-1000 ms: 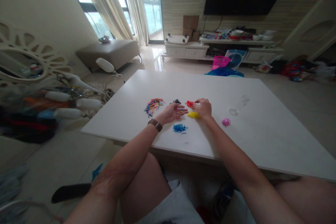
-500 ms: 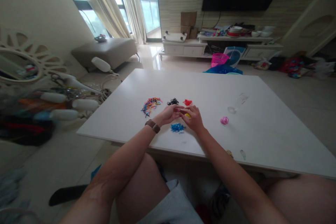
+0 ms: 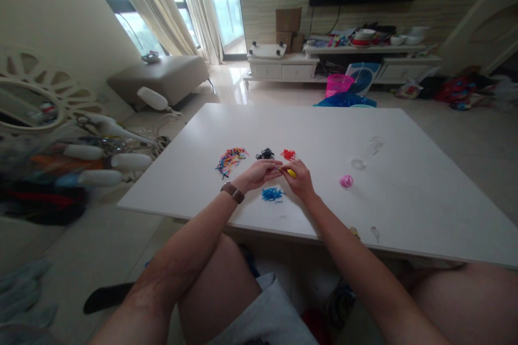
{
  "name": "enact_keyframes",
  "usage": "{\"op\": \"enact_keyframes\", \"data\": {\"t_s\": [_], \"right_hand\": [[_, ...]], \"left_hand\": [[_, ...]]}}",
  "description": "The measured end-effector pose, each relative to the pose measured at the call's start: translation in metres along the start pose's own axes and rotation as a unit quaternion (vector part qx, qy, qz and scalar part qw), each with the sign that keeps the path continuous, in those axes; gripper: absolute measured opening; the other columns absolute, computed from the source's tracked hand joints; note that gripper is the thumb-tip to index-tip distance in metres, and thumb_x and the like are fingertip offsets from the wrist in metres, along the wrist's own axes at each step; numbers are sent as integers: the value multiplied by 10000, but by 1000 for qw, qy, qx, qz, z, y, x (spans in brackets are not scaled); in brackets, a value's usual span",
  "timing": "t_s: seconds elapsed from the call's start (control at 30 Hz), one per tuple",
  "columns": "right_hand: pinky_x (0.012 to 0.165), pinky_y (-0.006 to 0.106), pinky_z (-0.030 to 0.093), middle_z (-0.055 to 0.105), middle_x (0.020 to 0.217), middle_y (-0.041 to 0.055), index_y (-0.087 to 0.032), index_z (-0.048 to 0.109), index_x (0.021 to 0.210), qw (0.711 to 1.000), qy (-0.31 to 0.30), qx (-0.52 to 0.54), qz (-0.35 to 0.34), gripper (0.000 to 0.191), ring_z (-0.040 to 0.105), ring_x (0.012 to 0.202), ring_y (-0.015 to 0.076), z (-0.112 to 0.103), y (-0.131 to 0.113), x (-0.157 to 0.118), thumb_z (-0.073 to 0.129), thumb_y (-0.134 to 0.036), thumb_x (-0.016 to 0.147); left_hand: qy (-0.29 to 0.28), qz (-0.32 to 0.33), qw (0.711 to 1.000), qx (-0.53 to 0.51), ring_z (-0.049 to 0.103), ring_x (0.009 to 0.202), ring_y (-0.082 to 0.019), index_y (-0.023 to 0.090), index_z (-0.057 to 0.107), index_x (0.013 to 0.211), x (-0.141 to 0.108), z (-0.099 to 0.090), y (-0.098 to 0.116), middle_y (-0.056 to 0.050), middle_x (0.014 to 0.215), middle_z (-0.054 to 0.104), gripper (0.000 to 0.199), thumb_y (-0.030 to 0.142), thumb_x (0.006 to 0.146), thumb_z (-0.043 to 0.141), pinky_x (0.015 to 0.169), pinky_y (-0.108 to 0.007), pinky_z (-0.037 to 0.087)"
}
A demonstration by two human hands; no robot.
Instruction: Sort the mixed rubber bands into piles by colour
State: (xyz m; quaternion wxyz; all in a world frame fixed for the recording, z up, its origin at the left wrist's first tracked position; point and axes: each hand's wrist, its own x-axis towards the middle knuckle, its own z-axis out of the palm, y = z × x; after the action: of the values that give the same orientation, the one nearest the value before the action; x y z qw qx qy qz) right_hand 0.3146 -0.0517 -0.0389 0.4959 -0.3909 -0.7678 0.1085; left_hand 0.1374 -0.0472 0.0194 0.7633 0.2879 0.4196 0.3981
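Observation:
My left hand [image 3: 262, 173], with a watch on its wrist, is half cupped above the white table, small coloured bits that look like rubber bands at its fingers. The fingers of my right hand [image 3: 298, 178] meet it in a pinch; what they grip is too small to make out. Just past them are a black pile of rubber bands [image 3: 265, 154] and a red pile [image 3: 288, 154]. A yellow pile [image 3: 292, 173] shows partly behind my right hand. Nearer me lies a blue pile [image 3: 272, 194], and to the left a mixed-colour pile [image 3: 230, 161].
On the right of the white table [image 3: 424, 188] are a pink round item [image 3: 346, 181], a clear container [image 3: 374, 145] and a clear ring-shaped piece [image 3: 358, 164]. Small items lie by the front edge. A pink basket [image 3: 339, 84] stands beyond the table.
My right fingers have shifted slightly at the left hand, and more of the yellow pile shows. The view has tilted a little. The piles look the same.

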Motion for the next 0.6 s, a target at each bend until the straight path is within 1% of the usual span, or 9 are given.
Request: {"op": "enact_keyframes", "data": {"t_s": [0.13, 0.23, 0.37, 0.43, 0.5, 0.6], "right_hand": [[834, 416, 536, 714, 905, 47, -276, 746, 903, 999, 24, 26, 11, 106, 627, 908, 237, -1, -3, 1, 643, -271, 927], [817, 410, 542, 703, 902, 44, -284, 760, 899, 998, 43, 34, 9, 96, 623, 894, 228, -1, -7, 1, 667, -295, 917], [806, 411, 543, 708, 870, 46, -276, 751, 873, 998, 51, 40, 13, 94, 628, 868, 227, -6, -9, 2, 670, -307, 911], [770, 399, 539, 708, 870, 51, -261, 736, 863, 996, 72, 32, 40, 115, 630, 850, 224, -14, -4, 3, 648, -312, 917], [699, 371, 520, 707, 855, 51, -242, 719, 855, 990, 110, 10, 87, 137, 621, 800, 214, -23, 3, 2, 628, -321, 920], [652, 344, 500, 706, 831, 43, -215, 706, 861, 980, 127, -14, 152, 143, 626, 724, 194, -33, 16, -1, 647, -342, 887]], "left_hand": [[-3, 9, 1000, 13, 723, 850, -126, 34, 724, 940, 2, -3, 0, -151, 942, 739, 171, -32, 893, 574, 895, -230, 571], [-10, 15, 999, 30, 717, 813, -107, 34, 730, 946, 3, -4, -1, -130, 919, 744, 156, -47, 862, 626, 866, -203, 566], [8, 26, 998, 50, 718, 782, -107, 33, 727, 952, 4, -7, -2, -128, 891, 751, 155, -52, 836, 668, 845, -206, 573], [17, 31, 998, 55, 727, 812, -121, 38, 723, 962, 3, -9, 0, -153, 940, 758, 155, -37, 831, 688, 846, -217, 579], [29, 33, 997, 62, 734, 836, -134, 43, 720, 967, 3, -12, 2, -171, 984, 760, 156, -28, 830, 696, 838, -224, 587], [53, 31, 996, 62, 741, 845, -140, 44, 718, 947, 3, -14, 6, -180, 993, 760, 136, -30, 841, 677, 841, -224, 592]]}}
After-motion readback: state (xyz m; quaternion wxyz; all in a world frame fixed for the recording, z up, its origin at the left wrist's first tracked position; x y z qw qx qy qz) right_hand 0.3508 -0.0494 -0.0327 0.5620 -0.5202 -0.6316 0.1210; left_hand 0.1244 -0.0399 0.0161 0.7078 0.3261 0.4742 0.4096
